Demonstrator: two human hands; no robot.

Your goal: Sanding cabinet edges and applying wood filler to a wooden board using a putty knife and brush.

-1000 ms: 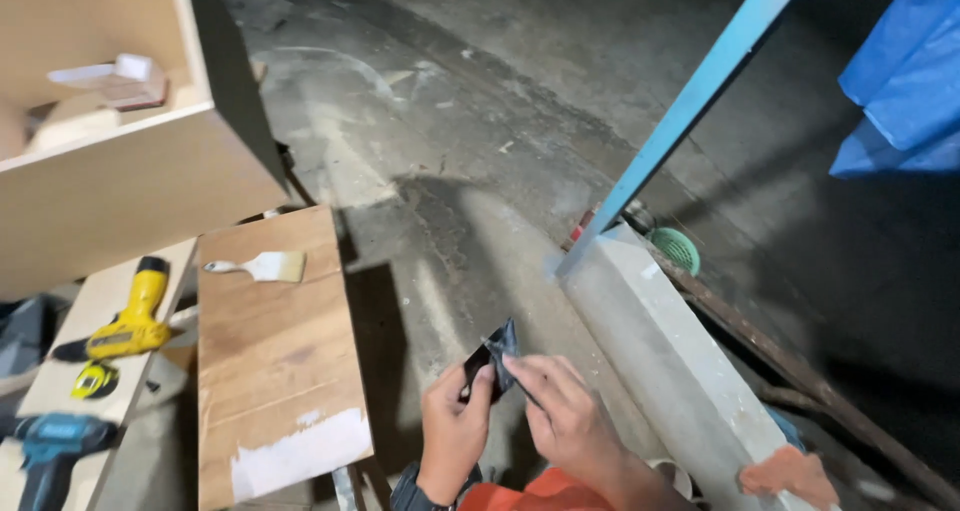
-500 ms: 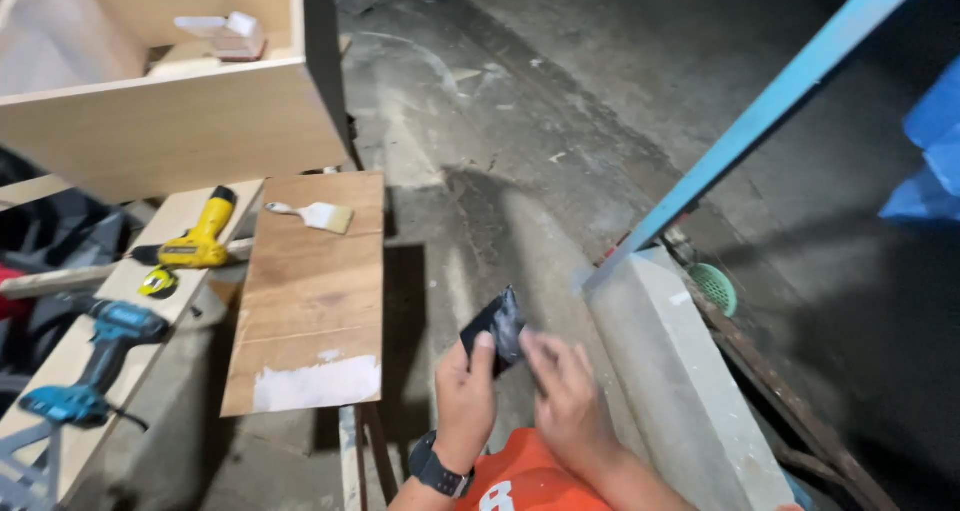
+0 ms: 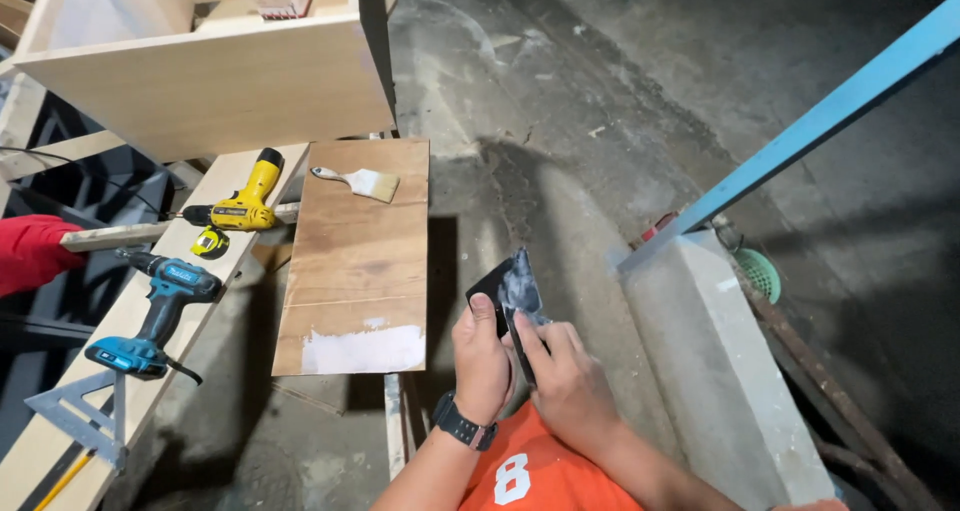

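My left hand (image 3: 480, 363) grips a black flat scraper (image 3: 507, 283) smeared with whitish paste, its blade pointing up. My right hand (image 3: 562, 373) holds a second dark blade edge-on against the first one, fingers wrapped round it. Both hands sit low in the middle of the head view, just right of a brown wooden board (image 3: 358, 251). The board has a patch of white paste (image 3: 362, 351) at its near end and a paintbrush (image 3: 358, 182) lying at its far end.
A yellow drill (image 3: 248, 200), a yellow tape measure (image 3: 209, 242), a blue drill (image 3: 158, 306) and a metal square (image 3: 82, 417) lie on a plank at left. A plywood box (image 3: 215, 71) stands behind. A concrete block (image 3: 712, 361) and blue bar (image 3: 800, 131) are right. Someone's red sleeve (image 3: 28, 251) is at far left.
The view has swung left and down, bringing the plank with the drills and the red sleeve into view. My hands stay together on the two blades, with the scraper raised slightly.
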